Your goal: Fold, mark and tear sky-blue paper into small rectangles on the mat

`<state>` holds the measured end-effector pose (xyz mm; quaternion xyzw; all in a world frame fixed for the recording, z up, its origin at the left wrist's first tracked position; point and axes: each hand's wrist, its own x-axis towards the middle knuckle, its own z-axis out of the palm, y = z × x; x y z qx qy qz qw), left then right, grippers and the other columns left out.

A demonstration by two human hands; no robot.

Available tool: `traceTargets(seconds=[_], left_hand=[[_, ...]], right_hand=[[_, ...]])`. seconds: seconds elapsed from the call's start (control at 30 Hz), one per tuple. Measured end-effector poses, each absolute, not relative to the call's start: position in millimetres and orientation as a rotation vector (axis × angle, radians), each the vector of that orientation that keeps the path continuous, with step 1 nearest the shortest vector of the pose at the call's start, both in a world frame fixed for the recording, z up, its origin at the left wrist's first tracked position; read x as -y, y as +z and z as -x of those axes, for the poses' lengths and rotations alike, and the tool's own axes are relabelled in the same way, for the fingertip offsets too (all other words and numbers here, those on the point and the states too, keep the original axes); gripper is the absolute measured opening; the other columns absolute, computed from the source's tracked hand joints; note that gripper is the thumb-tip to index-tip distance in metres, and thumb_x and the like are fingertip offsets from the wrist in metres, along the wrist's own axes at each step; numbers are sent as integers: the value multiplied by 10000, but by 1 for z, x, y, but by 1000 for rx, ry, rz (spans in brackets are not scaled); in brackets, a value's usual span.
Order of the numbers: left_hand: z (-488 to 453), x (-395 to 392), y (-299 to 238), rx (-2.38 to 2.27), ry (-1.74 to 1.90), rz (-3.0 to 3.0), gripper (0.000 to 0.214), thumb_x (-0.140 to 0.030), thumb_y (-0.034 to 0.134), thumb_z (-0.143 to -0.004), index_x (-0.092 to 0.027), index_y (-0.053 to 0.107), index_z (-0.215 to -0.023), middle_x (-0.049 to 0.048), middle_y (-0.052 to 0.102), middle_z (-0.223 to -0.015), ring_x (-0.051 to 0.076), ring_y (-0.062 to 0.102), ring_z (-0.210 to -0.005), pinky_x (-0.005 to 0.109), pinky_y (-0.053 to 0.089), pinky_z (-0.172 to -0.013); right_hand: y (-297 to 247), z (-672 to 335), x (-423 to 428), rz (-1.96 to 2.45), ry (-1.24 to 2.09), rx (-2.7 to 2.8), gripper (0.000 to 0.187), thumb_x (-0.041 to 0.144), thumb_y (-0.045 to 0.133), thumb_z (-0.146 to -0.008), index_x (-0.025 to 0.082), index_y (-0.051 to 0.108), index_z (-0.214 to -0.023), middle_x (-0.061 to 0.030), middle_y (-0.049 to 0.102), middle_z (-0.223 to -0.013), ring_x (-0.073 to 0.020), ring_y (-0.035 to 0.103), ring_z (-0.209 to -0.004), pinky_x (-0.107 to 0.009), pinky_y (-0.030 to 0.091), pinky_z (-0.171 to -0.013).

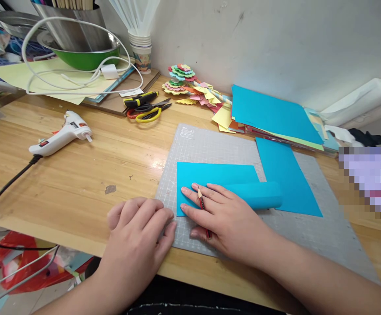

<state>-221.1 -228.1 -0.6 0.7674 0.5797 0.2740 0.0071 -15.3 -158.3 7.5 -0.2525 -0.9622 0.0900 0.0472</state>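
Lower centre: right hand (225, 216) flat on rolled blue paper (223, 186) atop cutting mat (210, 144) marked "A3", pencil (203, 212) clamped between fingers; left hand (138, 229) loosely curled, empty, on bench (79, 183); glue gun (61, 138) left, scissors (147, 111) above.

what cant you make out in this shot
Head view only:
- Pixelated patch at the right edge: whatever lies there is blurred out.
- Blue paper under the right hand: the hand covers its near corner.
- Pencil: its lower end is hidden between the fingers.
- Print on the cutting mat: too small to read.
- Left hand: fingers curled, underside hidden.
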Motion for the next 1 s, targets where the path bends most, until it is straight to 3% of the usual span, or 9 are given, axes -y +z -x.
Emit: traceTargets(seconds=[0.17, 0.47, 0.67, 0.83, 1.0], left_hand=[[222, 229, -1, -1768, 881, -2435, 137, -205, 573, -892, -281, 686, -907, 13, 638, -876, 215, 499, -848, 382, 346, -797], [220, 224, 1, -1635, 669, -2518, 190, -304, 537, -905, -220, 623, -758, 26, 635, -870, 254, 494, -936, 429, 343, -856], [220, 227, -1, -1640, 733, -2544, 145, -239, 550, -890, -214, 625, -768, 25, 613, -808, 236, 495, -879, 411, 347, -802], [221, 235, -3, -1730, 891, -2453, 203, -194, 577, -867, -194, 581, -664, 34, 616, -793, 230, 499, -859, 397, 366, -785], [220, 234, -1, -1823, 912, -2422, 112, -184, 592, -857, -224, 687, -899, 41, 631, -869, 230, 505, -853, 397, 367, -779]], right_hand=[[7, 15, 158, 763, 266, 2939, 374, 407, 417, -985, 223, 587, -1263, -67, 453, -1480, -273, 398, -1368, -499, 360, -1103], [6, 15, 158, 760, 272, 2920, 361, 390, 448, -972, 230, 586, -1263, -76, 460, -1474, -266, 396, -1370, -503, 368, -1096], [6, 15, 158, 758, 247, 2940, 365, 401, 416, -984, 226, 585, -1256, -71, 453, -1480, -273, 401, -1367, -496, 362, -1100], [7, 16, 158, 770, 257, 2946, 358, 410, 412, -985, 221, 596, -1228, -68, 461, -1476, -273, 401, -1366, -482, 368, -1098], [6, 16, 159, 768, 250, 2939, 368, 415, 408, -987, 227, 590, -1246, -65, 458, -1478, -271, 395, -1371, -489, 358, -1106]])
